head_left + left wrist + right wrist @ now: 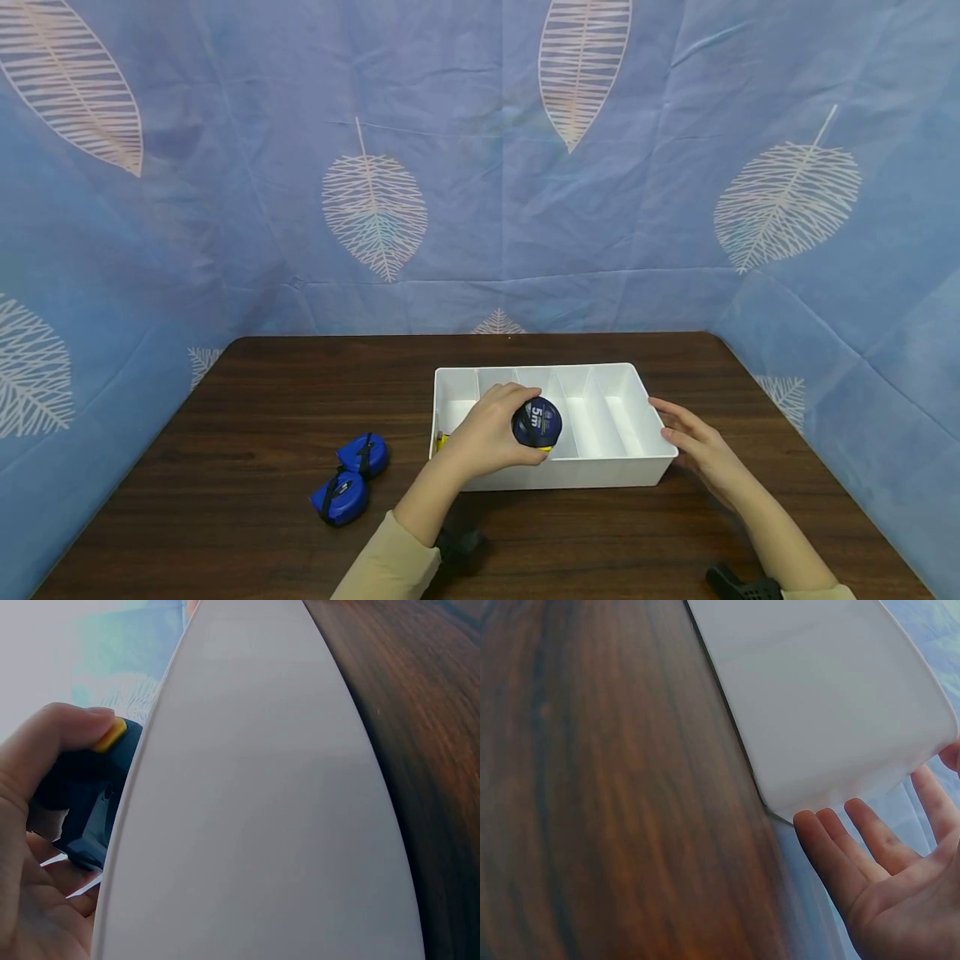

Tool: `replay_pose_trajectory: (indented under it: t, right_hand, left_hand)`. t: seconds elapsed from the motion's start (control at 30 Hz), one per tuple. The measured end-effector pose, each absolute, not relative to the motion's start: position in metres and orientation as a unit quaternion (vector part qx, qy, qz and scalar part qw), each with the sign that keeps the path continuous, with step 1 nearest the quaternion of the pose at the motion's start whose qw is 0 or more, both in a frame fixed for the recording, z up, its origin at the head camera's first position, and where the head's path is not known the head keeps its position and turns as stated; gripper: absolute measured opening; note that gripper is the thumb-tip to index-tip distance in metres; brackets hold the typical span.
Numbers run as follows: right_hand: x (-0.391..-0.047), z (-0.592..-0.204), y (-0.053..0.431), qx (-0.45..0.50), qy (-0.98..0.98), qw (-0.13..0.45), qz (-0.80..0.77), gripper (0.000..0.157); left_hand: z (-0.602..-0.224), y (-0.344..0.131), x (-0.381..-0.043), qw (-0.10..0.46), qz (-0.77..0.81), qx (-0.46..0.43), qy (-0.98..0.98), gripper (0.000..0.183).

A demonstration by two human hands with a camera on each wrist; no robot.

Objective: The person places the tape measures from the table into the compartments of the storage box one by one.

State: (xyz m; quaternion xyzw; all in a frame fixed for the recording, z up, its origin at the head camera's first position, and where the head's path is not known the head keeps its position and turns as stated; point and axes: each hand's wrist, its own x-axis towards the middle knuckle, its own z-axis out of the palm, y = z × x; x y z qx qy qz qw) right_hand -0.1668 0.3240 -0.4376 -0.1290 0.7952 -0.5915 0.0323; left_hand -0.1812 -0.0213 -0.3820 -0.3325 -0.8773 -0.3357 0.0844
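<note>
My left hand point(487, 429) grips a round dark blue tape measure point(537, 422) marked "5m" between thumb and fingers, over the middle of a white divided box point(558, 475). In the left wrist view, the thumb presses by a yellow button point(111, 735) on the tape measure, just beyond the box's front wall. My right hand point(701, 450) is at the box's right end, with its fingertips at the end wall. In the right wrist view its fingers point(874, 832) are spread and nearly straight. Part of a yellow object point(442, 439) shows in the leftmost compartment, mostly hidden by my left hand.
Two blue cases with black bands, one point(363, 455) behind the other point(341, 498), lie close together on the dark wooden table point(225, 492), left of the box. A blue leaf-patterned cloth point(465, 192) hangs behind the table and along its sides.
</note>
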Motion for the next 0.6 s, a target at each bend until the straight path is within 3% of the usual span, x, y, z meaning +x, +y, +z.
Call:
replay_pose_trajectory:
  t: [0.6]
  right_hand:
    - [-0.1672, -0.4380, 0.3243, -0.132, 0.790, 0.035, -0.598, 0.049]
  left_hand:
    - [-0.3848, -0.0121, -0.1841, 0.076, -0.310, -0.330, -0.888, 0.075]
